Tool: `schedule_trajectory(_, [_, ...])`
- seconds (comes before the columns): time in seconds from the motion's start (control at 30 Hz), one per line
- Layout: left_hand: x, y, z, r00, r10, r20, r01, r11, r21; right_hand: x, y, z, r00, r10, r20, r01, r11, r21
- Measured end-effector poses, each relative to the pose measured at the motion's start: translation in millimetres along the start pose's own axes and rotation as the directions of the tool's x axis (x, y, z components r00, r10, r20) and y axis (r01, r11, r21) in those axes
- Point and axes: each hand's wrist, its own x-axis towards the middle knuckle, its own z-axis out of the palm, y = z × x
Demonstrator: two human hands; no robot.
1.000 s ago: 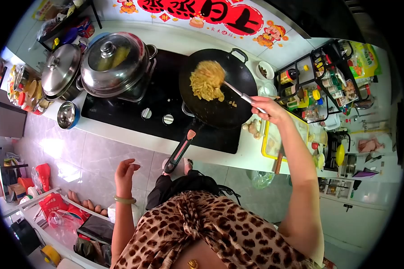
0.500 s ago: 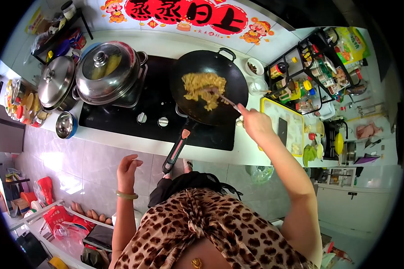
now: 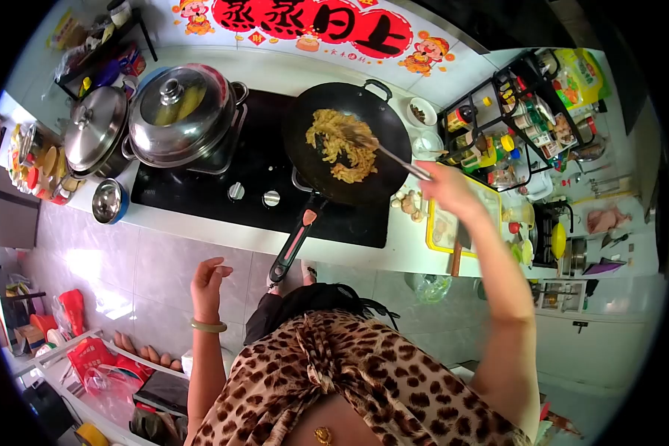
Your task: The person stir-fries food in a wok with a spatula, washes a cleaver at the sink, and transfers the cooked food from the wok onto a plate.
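Note:
My right hand [image 3: 447, 187] is closed around the handle of a spatula [image 3: 403, 163]. The spatula's blurred head is in the yellowish-brown chopped food [image 3: 334, 134] inside a black wok [image 3: 316, 176]. The wok sits on the right part of the black glass hob [image 3: 201, 199], and its long handle [image 3: 293, 251] points toward me. My left hand [image 3: 209, 281] hangs in the air left of that handle, loosely bent, fingers apart from the thumb, holding nothing.
A lidded steamer pot [image 3: 180, 119] and another lidded pot [image 3: 95, 130] stand left, with a metal bowl [image 3: 108, 202] near the counter edge. On the right are a yellow-rimmed board [image 3: 442, 230], a knife with a brown handle [image 3: 456, 260], garlic [image 3: 407, 202] and a seasoning rack [image 3: 490, 119].
My right hand has moved right and slightly back toward me with the spatula. The food has spread into a curved heap. The knife's brown handle has come into sight. My left hand barely moved.

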Motion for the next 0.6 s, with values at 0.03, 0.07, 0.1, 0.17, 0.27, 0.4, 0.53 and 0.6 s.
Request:
schedule_trajectory(0.03, [0, -3, -2, 1.000, 0.003, -0.017, -0.003, 1.000, -0.012, -9, 6, -21, 0.996, 0.071, 0.045, -0.075, 0.993, 0.092])
schedule_trajectory(0.07, [-1, -6, -5, 0.999, 0.006, -0.035, -0.006, 1.000, -0.025, -14, 14, -41, 0.991, 0.106, 0.082, -0.114, 0.988, 0.101])
schedule_trajectory(0.1, [-1, -9, -8, 0.999, -0.008, -0.050, 0.007, 1.000, -0.016, -15, 20, -57, 0.983, 0.140, 0.117, -0.153, 0.982, 0.110])
schedule_trajectory(0.17, [-5, -11, -11, 0.997, -0.027, -0.070, 0.026, 1.000, -0.006, 0, 20, -79, 0.946, 0.248, 0.209, -0.261, 0.965, 0.037])
schedule_trajectory(0.27, [-9, -11, -10, 0.996, -0.032, -0.079, 0.032, 0.999, 0.008, 61, 56, -56, 0.898, 0.242, 0.367, -0.343, 0.907, 0.242])
schedule_trajectory(0.4, [-12, -7, -3, 0.998, -0.028, -0.055, 0.027, 1.000, -0.010, 86, 53, 8, 0.921, 0.038, 0.388, -0.299, 0.707, 0.640])
schedule_trajectory(0.53, [-12, -1, -1, 0.999, -0.029, -0.046, 0.030, 0.999, 0.021, 40, 37, 30, 0.975, -0.207, 0.080, 0.176, 0.940, 0.293])
schedule_trajectory(0.6, [-10, 3, 3, 0.999, -0.029, -0.041, 0.029, 1.000, 0.002, 3, 39, 31, 0.933, -0.358, -0.029, 0.359, 0.930, 0.078])
